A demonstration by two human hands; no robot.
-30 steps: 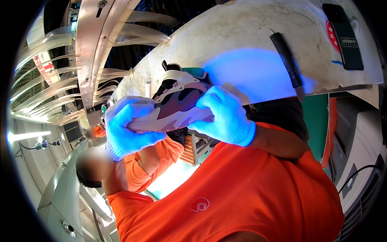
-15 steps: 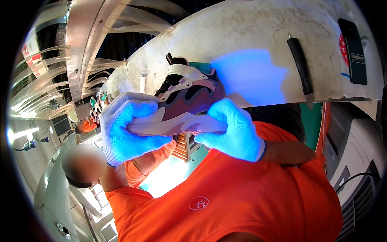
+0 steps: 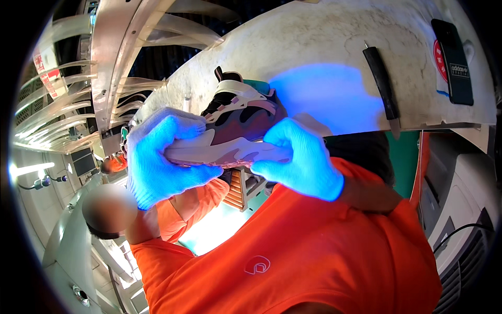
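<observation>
Since a second ago the shoe (image 3: 235, 125) has tipped so its pale sole faces the camera more squarely. Both gloved hands grip it, left hand (image 3: 157, 159) clenched round one end, right hand (image 3: 300, 162) pinching the sole edge, holding it steady for a close look. Behind lies a scuffed white surface (image 3: 324, 47) with a dark knife (image 3: 381, 83), blue light pooled on it, racks to the left.

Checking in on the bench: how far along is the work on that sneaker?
The sneaker looks fully assembled, upper and pale sole joined. In hand: the left hand and right hand, both in blue gloves, grip it by the sole, lifted off the worktable. What is left cannot be told; the dark knife lies unused on the table.
</observation>
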